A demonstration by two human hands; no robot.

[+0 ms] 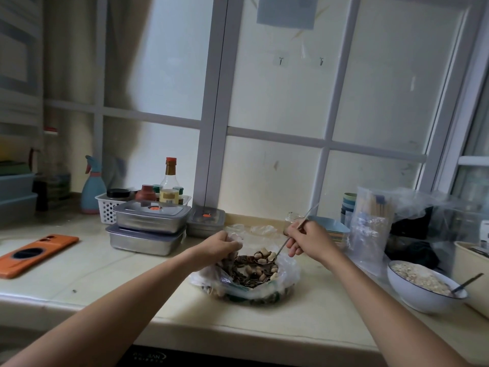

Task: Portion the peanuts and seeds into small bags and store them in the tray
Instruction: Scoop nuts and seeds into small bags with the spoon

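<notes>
A large clear plastic bag (287,274) lies open on the counter, filled with dark striped seeds and pale peanuts (255,271). My left hand (221,247) grips the bag's upper left edge, bunching the plastic. My right hand (308,241) holds a metal spoon (284,245) by its handle. The spoon's bowl sits over the mix, heaped with peanuts. Small empty clear bags (248,230) lie just behind the big bag. Stacked steel lidded trays (148,229) stand to the left rear, with a smaller lidded one (205,221) beside them.
An orange phone (34,254) lies at the left. A white basket of bottles (111,207) and a blue spray bottle (92,186) stand behind the trays. At the right are a white bowl of grains (423,284) with a spoon, bagged items (370,223) and stacked plates (337,231).
</notes>
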